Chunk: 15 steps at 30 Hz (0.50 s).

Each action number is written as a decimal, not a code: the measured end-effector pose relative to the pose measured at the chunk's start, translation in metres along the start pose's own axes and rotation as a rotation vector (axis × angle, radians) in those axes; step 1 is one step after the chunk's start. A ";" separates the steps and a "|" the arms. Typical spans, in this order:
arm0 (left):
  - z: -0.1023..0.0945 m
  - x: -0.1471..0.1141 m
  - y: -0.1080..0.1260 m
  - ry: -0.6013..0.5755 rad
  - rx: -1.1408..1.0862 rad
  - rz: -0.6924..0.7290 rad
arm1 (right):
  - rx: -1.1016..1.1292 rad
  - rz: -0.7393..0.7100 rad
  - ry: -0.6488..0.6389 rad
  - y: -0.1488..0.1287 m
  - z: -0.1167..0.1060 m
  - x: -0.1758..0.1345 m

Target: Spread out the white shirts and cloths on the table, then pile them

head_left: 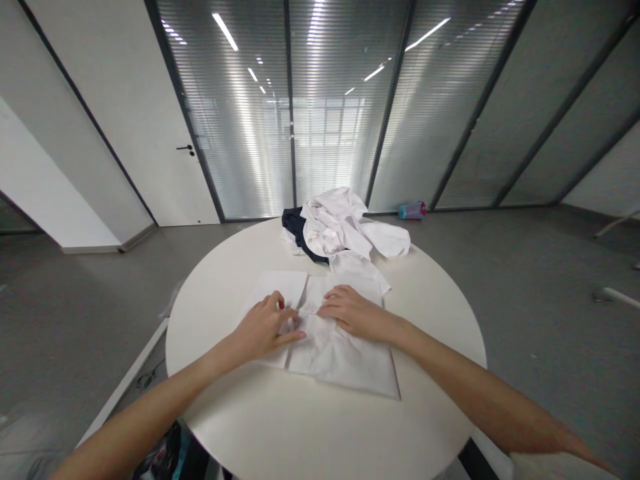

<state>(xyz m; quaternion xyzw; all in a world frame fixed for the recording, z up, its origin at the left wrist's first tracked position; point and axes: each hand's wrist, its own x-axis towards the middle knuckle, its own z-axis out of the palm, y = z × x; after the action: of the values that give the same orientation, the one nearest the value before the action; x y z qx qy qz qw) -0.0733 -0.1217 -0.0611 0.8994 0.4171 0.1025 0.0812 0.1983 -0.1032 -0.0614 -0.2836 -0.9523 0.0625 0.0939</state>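
A white garment, perhaps a shirt, lies partly folded and a little wrinkled on the round white table. My left hand rests over a flap at the garment's left side, thumb stretched out to the right and apart from the bent fingers. Palm down, my right hand lies on the middle of the cloth with its fingers pointing left, close to the left fingertips. Neither hand visibly grips the fabric. What is under the palms is hidden.
At the table's far edge sits a crumpled heap of white clothes with a dark navy piece at its left. Beyond it, a blue and red package lies on the floor by the glass partition. A dark bag is below the table, front left.
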 end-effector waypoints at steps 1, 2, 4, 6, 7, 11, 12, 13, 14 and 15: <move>0.001 0.001 0.001 -0.017 0.010 -0.077 | -0.044 0.005 0.012 0.000 0.000 -0.001; 0.002 0.002 0.001 -0.039 0.006 -0.141 | -0.086 0.009 0.019 0.000 -0.001 -0.002; -0.003 0.003 -0.005 -0.062 -0.061 -0.220 | -0.158 0.018 0.024 0.001 -0.008 -0.007; -0.015 0.003 -0.021 -0.022 -0.202 -0.241 | -0.193 0.029 0.050 0.005 -0.020 -0.014; -0.023 0.001 -0.033 0.025 -0.288 -0.243 | -0.192 0.042 0.084 0.008 -0.028 -0.021; -0.054 -0.023 -0.099 0.304 -0.516 -0.347 | -0.128 0.192 0.315 0.032 -0.067 -0.074; -0.059 -0.034 -0.118 0.345 -0.523 -0.403 | -0.109 0.253 0.360 0.041 -0.075 -0.096; -0.062 -0.046 -0.136 0.360 -0.521 -0.457 | -0.073 0.313 0.359 0.050 -0.082 -0.120; -0.063 -0.060 -0.153 0.328 -0.518 -0.507 | -0.026 0.390 0.335 0.060 -0.086 -0.145; -0.063 -0.075 -0.168 0.276 -0.512 -0.544 | 0.039 0.485 0.248 0.070 -0.089 -0.171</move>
<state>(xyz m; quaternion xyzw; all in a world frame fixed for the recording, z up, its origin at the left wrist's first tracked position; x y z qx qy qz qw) -0.2596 -0.0677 -0.0479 0.6844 0.6081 0.2978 0.2703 0.3946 -0.1339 -0.0110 -0.5071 -0.8364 0.0661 0.1974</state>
